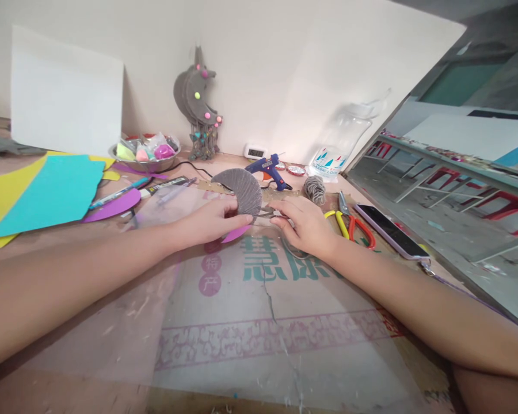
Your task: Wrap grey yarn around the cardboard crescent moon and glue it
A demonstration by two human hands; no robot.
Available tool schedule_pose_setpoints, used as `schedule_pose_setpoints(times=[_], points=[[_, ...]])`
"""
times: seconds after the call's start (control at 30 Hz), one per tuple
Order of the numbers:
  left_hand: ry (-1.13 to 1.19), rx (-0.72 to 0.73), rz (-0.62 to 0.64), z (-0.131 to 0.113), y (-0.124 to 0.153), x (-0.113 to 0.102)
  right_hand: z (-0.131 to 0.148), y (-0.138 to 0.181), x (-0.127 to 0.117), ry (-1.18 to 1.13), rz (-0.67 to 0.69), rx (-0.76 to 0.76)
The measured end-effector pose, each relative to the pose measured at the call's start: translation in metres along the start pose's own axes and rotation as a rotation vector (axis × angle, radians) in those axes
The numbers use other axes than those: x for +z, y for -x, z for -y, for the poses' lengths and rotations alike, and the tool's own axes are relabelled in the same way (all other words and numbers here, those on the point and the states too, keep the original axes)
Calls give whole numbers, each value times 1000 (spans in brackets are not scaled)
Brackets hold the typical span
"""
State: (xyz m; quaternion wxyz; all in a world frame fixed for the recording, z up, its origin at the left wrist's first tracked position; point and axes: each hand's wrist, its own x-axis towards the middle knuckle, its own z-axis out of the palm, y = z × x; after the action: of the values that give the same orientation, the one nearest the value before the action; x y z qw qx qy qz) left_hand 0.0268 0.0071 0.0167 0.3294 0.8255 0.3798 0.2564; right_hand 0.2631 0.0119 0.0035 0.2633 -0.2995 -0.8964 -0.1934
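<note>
Head camera view: a person works with both bare hands at a cluttered desk, a gray, thread-wrapped crescent between them near the middle of the scene. The left hand has its thumb and fingers clamped on the lower part of the crescent. Opposite, the right hand has its fingers closed on a slim dark tool, its narrow end pointing toward the crescent; whether the two touch cannot be told. A purple piece shows just below the left hand, over a clear sheet covering printed lettering.

Behind the hands lie a blue glue gun and a ball of gray yarn. Right of the yarn, yellow-handled and orange-handled tools rest beside a phone. A finished-looking moon ornament dotted with colored balls stands against the pale wall, between a metal bowl of bright materials and a small digital clock. Blue card overlaps yellow card at left.
</note>
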Motion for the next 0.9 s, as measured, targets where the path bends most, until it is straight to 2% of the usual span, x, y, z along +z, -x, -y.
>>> schedule_pose_setpoints(times=[0.9], points=[[-12,1,-8,-2,0,0,2,-3,-4,45,81,-100]])
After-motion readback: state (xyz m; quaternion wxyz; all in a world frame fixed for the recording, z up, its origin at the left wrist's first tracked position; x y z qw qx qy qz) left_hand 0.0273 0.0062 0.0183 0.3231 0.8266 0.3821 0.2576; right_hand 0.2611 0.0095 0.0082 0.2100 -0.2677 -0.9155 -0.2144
